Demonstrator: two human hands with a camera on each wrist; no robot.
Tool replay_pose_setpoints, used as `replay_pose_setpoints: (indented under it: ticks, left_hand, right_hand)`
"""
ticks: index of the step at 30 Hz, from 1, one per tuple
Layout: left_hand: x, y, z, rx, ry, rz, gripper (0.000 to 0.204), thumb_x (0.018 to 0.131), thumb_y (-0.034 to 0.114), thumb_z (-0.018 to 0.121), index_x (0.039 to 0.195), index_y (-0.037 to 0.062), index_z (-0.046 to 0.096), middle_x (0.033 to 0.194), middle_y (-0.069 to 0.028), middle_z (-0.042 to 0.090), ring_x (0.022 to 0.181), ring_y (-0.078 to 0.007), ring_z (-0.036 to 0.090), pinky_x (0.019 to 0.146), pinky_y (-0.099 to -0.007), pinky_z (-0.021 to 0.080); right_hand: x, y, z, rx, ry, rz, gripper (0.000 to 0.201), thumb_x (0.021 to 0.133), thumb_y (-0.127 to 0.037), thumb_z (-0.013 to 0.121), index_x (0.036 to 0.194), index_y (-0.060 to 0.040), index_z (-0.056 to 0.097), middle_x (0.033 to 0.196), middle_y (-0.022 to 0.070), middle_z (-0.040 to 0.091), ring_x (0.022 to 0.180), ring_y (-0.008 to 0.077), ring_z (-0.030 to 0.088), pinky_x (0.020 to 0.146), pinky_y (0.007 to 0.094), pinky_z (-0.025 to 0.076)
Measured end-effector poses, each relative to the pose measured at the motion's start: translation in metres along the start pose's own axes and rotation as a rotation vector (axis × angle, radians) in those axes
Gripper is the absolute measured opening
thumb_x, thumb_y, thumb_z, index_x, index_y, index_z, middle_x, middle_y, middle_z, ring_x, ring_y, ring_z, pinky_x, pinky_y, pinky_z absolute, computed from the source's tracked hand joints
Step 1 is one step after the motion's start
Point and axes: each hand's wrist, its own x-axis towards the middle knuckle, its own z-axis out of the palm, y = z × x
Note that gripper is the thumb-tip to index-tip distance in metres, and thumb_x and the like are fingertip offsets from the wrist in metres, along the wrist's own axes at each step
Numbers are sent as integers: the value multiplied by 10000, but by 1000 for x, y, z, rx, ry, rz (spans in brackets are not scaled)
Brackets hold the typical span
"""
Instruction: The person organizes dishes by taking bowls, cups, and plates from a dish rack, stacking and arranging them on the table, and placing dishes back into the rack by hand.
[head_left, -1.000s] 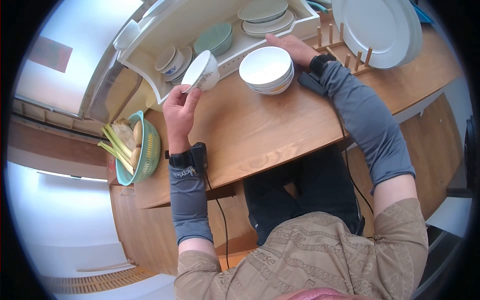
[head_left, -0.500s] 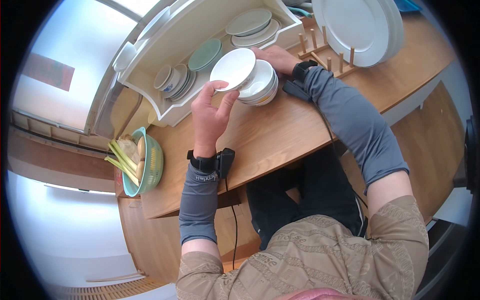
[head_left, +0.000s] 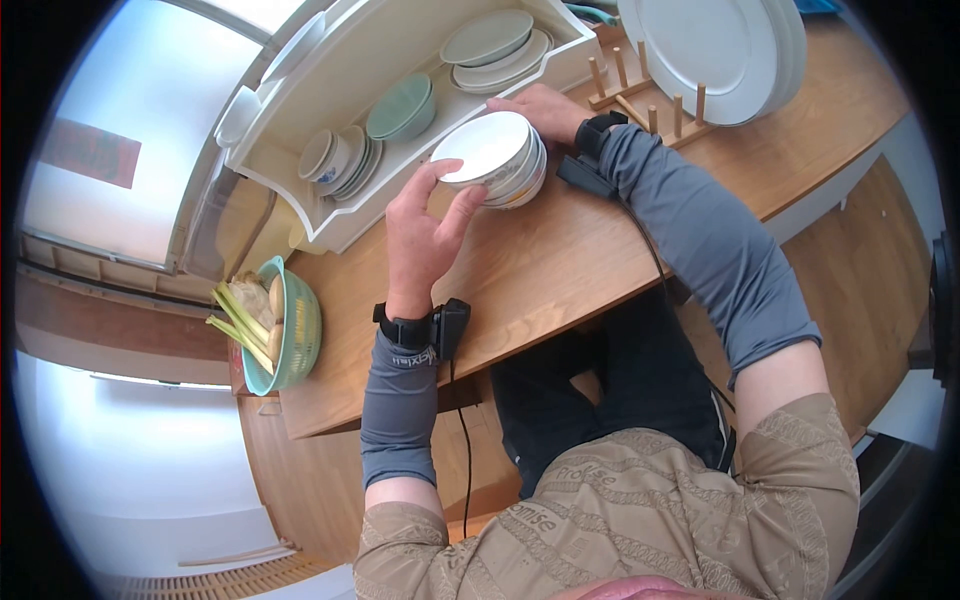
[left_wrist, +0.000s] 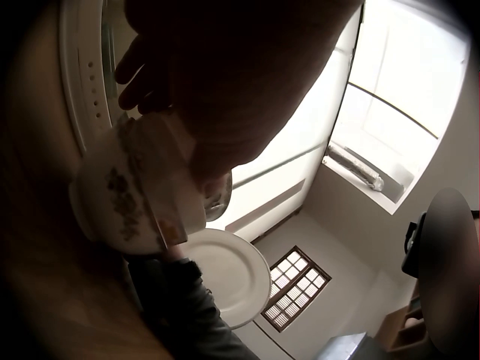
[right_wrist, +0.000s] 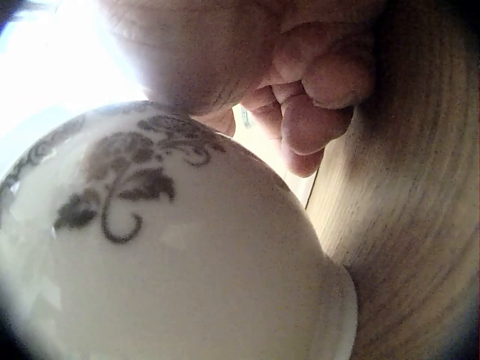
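My left hand [head_left: 420,238] pinches the rim of a white bowl [head_left: 488,147], thumb outside and fingers over the edge. This bowl sits on top of a stack of white bowls [head_left: 528,186] on the table. A dark floral pattern shows on a bowl [left_wrist: 120,199] in the left wrist view. My right hand [head_left: 548,112] lies at the far side of the stack, fingers loosely bent. In the right wrist view its fingers [right_wrist: 319,124] hang beside a flower-patterned bowl [right_wrist: 172,255], with the palm close over the bowl's upper side.
Behind the stack, a white rack [head_left: 345,225] holds small bowls [head_left: 318,158], green bowls [head_left: 402,106] and pale dishes [head_left: 488,38]. Large white plates [head_left: 710,60] stand in a wooden peg rack [head_left: 690,125] at right. A green basket [head_left: 300,330] of vegetables is at left.
My left hand has carried the bowl rightward from beside the rack and lowered it onto the stack. The right hand has stayed beside the stack.
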Motion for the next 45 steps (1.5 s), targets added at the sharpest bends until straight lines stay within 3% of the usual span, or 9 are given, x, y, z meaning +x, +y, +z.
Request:
replay_pose_setpoints:
  ticks: [4,7,8,10,12,18,30,39,45]
  left_hand:
    - [-1,-12,-3,98,-20,110,490,864,294,815,1232,1,674,1196,-243,701,1186,-339,663,988,-382,512]
    - [-5,-13,-2,-103,-59,-26,676,885,317,805,1396,-43,546,1353,-280,612,1275,-358,606,1063,-406,476]
    - [-7,-17,-1,-205,-72,-79,768,902,286,796,1478,-45,412,1406,-256,566,1289,-329,586,1070,-399,470]
    - [-11,-20,1,-303,-57,-135,874,919,255,787,1560,-47,277,1459,-232,520,1304,-300,566,1078,-393,463]
    - [-12,-18,9,-565,-130,-231,962,913,253,793,1588,-39,173,1476,-231,490,1304,-308,558,1082,-405,463]
    - [-10,-18,11,-660,-102,-192,960,811,133,861,1559,-7,275,1451,-171,519,1316,-255,537,1110,-388,446]
    - [-25,-65,-59,-682,-250,-302,974,716,90,920,1520,-4,378,1452,-116,544,1309,-227,547,1117,-385,448]
    - [-31,-65,-49,-794,-205,-175,1102,754,442,904,1557,-17,305,1513,-133,463,1411,-240,429,1190,-393,323]
    - [-31,-67,-46,-805,-182,-142,1042,798,398,877,1560,-17,301,1516,-136,458,1416,-244,424,1186,-390,326]
  right_hand:
    - [6,5,-4,-103,5,-44,569,995,-556,577,1028,-27,783,677,46,661,487,122,522,438,296,413]
    - [6,5,-7,-110,-19,-33,564,993,-555,584,992,-24,774,651,36,640,470,112,497,421,290,393]
    - [7,5,-5,-88,-42,-33,567,991,-558,587,969,-21,767,637,32,627,461,106,480,414,286,385]
    - [-23,-42,-8,-76,-144,103,634,1002,-612,524,932,-21,745,610,34,617,445,110,496,406,274,388]
    - [-26,-53,-15,-177,-223,270,690,1029,-640,422,1131,-23,715,769,30,674,465,99,529,416,232,433]
    - [-42,-84,-15,-196,-321,249,870,983,-761,324,1147,26,657,846,125,710,538,172,657,499,281,576]
    - [-43,-77,36,-61,-447,239,881,1015,-728,269,1220,55,618,944,141,707,704,182,692,623,273,596]
    - [-42,-63,40,-47,-434,199,872,1013,-734,255,1180,32,637,926,106,700,679,145,672,562,243,563]
    - [-42,-62,44,-53,-398,206,878,1018,-731,227,1192,25,638,932,85,701,679,121,657,551,221,546]
